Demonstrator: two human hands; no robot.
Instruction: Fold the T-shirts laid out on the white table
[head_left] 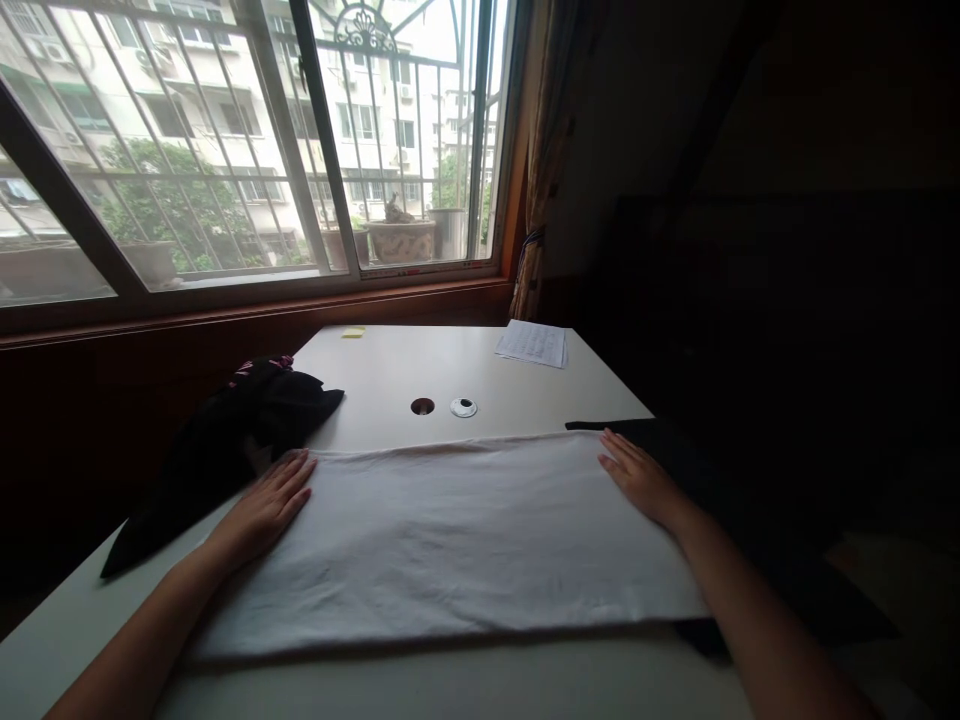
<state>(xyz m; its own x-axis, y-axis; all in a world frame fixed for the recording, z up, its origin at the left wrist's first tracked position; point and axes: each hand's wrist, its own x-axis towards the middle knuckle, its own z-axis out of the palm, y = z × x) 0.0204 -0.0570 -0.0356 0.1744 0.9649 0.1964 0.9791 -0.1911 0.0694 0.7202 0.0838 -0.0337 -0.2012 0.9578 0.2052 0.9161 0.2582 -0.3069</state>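
A white cloth (pixel 465 540), folded into a long rectangle, lies across the table in front of me, with faint wrinkles over its surface. My left hand (pixel 270 500) rests flat on its left end, fingers stretched out toward the far edge. At the far right corner, my right hand (pixel 637 475) lies with its fingers extended on the cloth. Neither hand grips anything. Whether the cloth is a garment I cannot tell.
Dark clothing (pixel 247 420) with pink marks is heaped at the table's left edge. More dark fabric (pixel 750 530) hangs over the right side. Papers (pixel 532 343), a yellow note (pixel 353 332), a round hole (pixel 422 406) and its cover (pixel 463 407) are on the white table (pixel 420 360).
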